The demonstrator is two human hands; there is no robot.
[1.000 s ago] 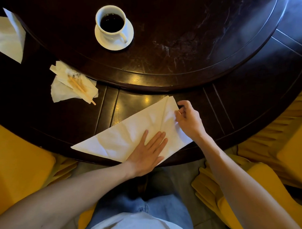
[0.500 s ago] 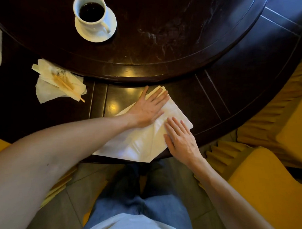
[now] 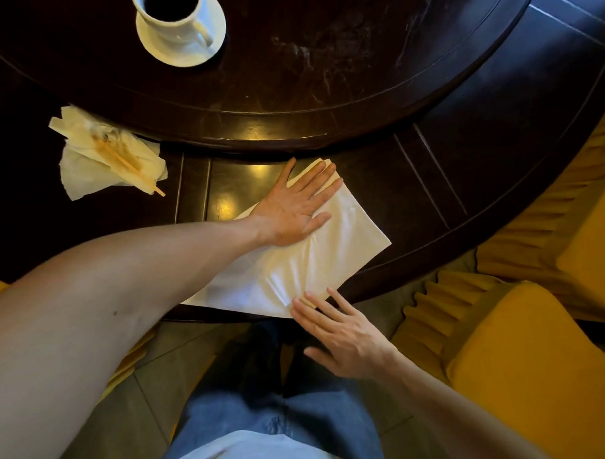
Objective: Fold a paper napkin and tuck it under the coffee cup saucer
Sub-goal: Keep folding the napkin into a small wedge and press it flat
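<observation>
Nearest you, your right hand (image 3: 345, 334) lies flat and unclenched at the counter's (image 3: 416, 185) edge, its fingertips (image 3: 307, 294) touching the near corner of the napkin (image 3: 310, 257) and gripping nothing. Just beyond, your left hand (image 3: 295, 205) is spread palm down on the napkin's far half, pressing it flat, also grasping nothing. The napkin is folded and lies on the lower rim of the counter, its near edge close to the drop.

Mind that edge: a sideways push from either hand could slide the paper off, and uneven pressure could skew the crease.

To the far left lies a crumpled tissue (image 3: 104, 160) with a wooden stick (image 3: 131, 168). Farthest off, on the raised round centre, the cup (image 3: 171, 12) stands full on its saucer (image 3: 208, 44), well apart from the napkin. Lifting that saucer carelessly could spill coffee.
</observation>
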